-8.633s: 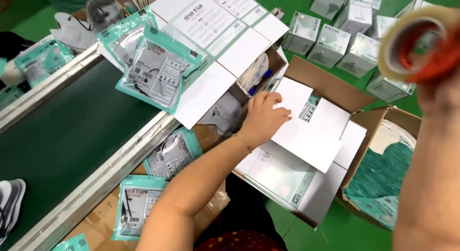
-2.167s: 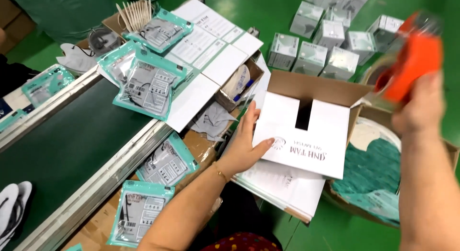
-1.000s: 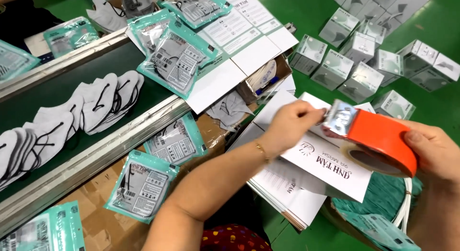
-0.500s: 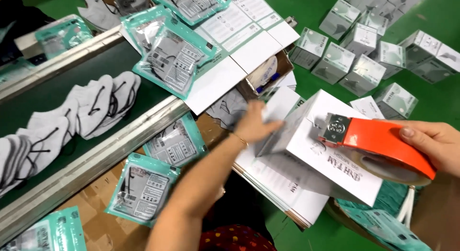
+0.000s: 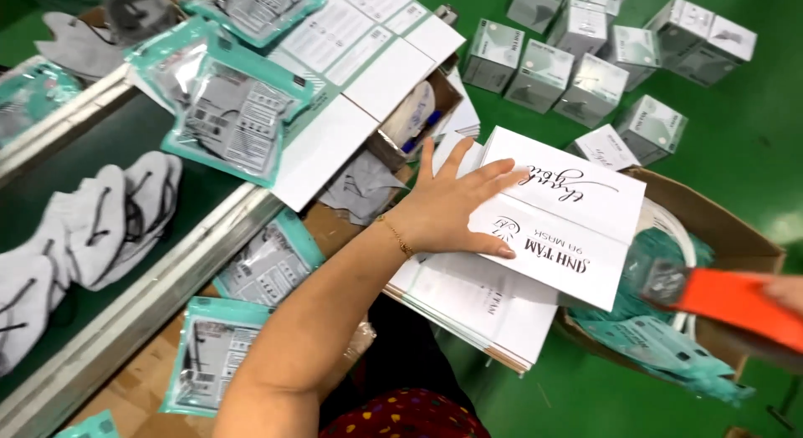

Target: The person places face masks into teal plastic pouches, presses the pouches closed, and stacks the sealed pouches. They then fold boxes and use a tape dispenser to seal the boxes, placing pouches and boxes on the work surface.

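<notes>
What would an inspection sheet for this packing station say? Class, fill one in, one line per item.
Surface: green floor; dark conveyor belt at left.
Job's things: white box, flaps closed, on a stack of flat cartons.
Clutter: teal mask packets, grey masks, small boxes.
Hands: left hand flat on the white box; right hand holds an orange tape dispenser.
Cables: nothing seen.
Surroundings: brown carton with teal packets.
</notes>
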